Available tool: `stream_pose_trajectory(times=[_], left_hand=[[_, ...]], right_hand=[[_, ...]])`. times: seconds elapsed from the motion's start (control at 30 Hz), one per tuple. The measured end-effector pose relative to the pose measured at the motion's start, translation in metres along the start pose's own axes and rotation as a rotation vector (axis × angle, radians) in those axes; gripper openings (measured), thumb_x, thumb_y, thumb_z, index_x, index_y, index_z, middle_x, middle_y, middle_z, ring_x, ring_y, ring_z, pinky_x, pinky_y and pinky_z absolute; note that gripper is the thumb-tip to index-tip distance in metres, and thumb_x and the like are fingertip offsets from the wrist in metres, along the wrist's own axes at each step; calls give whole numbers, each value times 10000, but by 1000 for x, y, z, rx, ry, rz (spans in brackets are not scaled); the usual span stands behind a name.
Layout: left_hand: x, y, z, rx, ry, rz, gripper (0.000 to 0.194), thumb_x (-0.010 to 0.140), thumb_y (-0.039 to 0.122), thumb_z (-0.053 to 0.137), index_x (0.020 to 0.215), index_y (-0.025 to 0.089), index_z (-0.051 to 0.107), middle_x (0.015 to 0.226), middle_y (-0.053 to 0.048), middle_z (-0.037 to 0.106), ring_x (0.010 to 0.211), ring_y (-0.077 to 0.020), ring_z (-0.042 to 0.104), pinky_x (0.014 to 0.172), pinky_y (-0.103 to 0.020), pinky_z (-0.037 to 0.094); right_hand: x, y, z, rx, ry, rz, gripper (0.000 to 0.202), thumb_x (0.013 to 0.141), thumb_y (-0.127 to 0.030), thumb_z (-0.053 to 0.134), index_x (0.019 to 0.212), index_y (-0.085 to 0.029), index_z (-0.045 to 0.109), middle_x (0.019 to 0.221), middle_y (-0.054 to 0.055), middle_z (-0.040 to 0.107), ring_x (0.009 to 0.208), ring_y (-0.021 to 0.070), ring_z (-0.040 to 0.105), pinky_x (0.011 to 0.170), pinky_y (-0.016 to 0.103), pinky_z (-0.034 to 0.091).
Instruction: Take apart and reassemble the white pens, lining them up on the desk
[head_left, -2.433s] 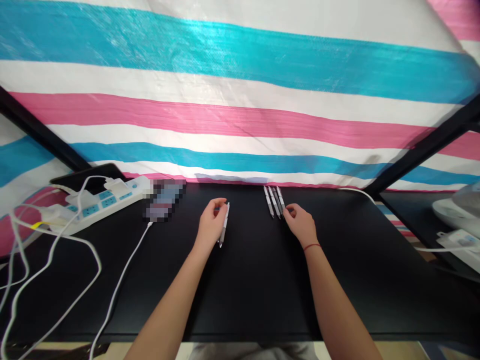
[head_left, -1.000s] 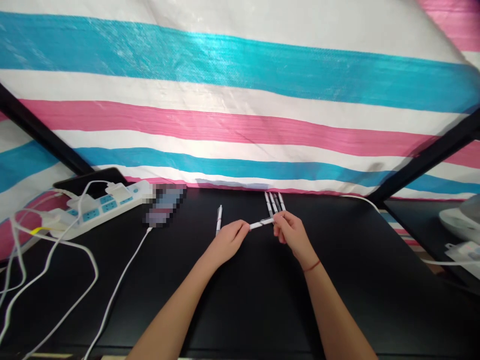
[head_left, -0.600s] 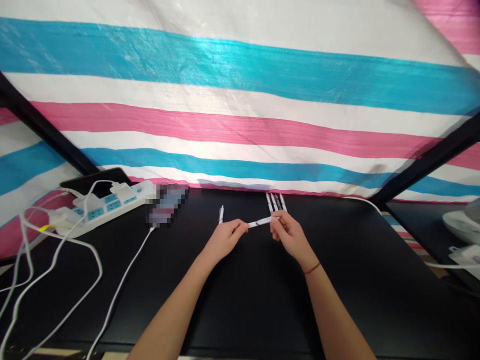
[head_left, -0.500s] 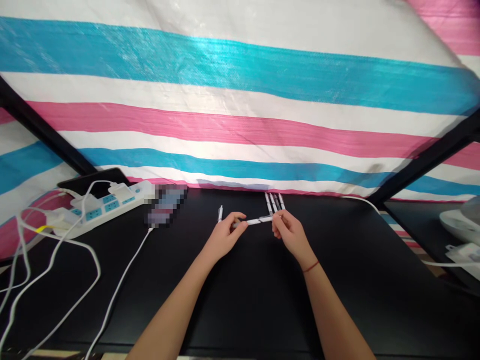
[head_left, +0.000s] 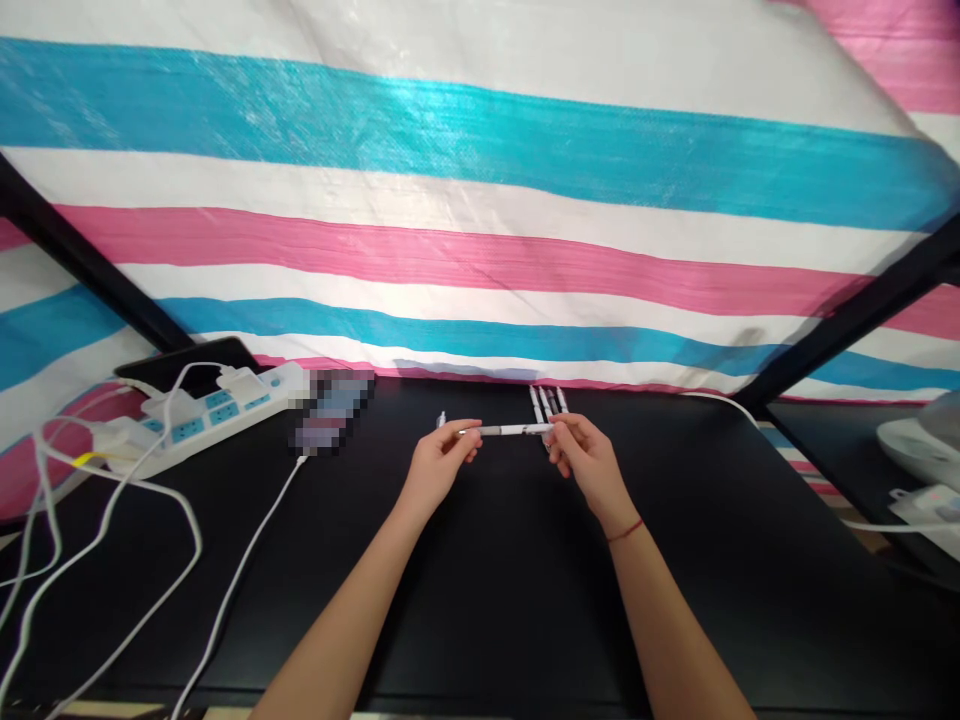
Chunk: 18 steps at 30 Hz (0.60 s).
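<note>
You have a slim white-barrelled pen [head_left: 516, 430] stretched level between your two hands, raised above the black tabletop [head_left: 495, 580]. Your left hand [head_left: 437, 462] pinches it between thumb and fingers at the grey tip end; your right hand [head_left: 589, 455] has its thumb and fingers closed on the white end, near the clip. Just beyond your right hand, a row of similar pens [head_left: 544, 402] lies side by side, their lower ends partly hidden by it. Another pen [head_left: 441, 418] pokes out behind your left hand, mostly covered.

Expect the pen to be light and stiff, so a fingertip pinch should carry it without any squeeze. Its smooth round barrel will probably want to twist or slip; the grey section towards the tip looks like the surer place to hold, with the mid-barrel as a balanced alternative. It should bear ordinary handling, though the clip is likely the part to spare from prying. The tip is small and partly behind your fingers, so whether the point is out is hard to say.
</note>
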<state>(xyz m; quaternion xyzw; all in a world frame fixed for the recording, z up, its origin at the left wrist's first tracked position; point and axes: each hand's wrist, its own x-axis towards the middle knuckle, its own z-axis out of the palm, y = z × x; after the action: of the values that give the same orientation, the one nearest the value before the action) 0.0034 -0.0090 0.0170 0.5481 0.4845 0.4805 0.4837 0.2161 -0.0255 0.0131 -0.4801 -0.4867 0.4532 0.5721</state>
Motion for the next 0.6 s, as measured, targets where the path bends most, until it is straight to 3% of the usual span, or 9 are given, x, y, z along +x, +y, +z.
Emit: stream_pose_trajectory(times=[0.2, 0.37, 0.5, 0.6], left_hand=[[0, -2, 1, 19, -21, 24, 348, 786, 412, 574, 1023, 176, 669, 798, -38, 666, 665, -122, 585, 685, -255, 494], [0, -3, 1, 33, -22, 30, 359, 787, 411, 572, 1027, 161, 666, 811, -51, 672, 689, -137, 594, 714, -276, 498], [0, -2, 1, 41, -17, 23, 371, 786, 416, 571, 1031, 153, 663, 811, -57, 672, 695, -146, 598, 722, -292, 500], [-1, -2, 2, 42, -14, 18, 377, 781, 426, 572, 1026, 154, 666, 807, -57, 674, 698, -149, 601, 720, -292, 500]], right_hand=[[1, 0, -1, 54, 76, 3, 326, 757, -394, 635, 1010, -221, 524, 695, -15, 577, 505, 101, 518, 359, 176, 339], [2, 4, -3, -21, 78, 31, 284, 794, -456, 569, 815, -173, 563, 637, 8, 591, 432, 81, 468, 349, 186, 329], [2, 4, -2, -36, 80, -30, 271, 772, -410, 616, 915, -191, 543, 674, -4, 588, 477, 91, 491, 381, 190, 369], [2, 2, -2, -21, 112, 15, 313, 770, -452, 605, 927, -193, 526, 676, -3, 583, 477, 100, 492, 368, 191, 359]])
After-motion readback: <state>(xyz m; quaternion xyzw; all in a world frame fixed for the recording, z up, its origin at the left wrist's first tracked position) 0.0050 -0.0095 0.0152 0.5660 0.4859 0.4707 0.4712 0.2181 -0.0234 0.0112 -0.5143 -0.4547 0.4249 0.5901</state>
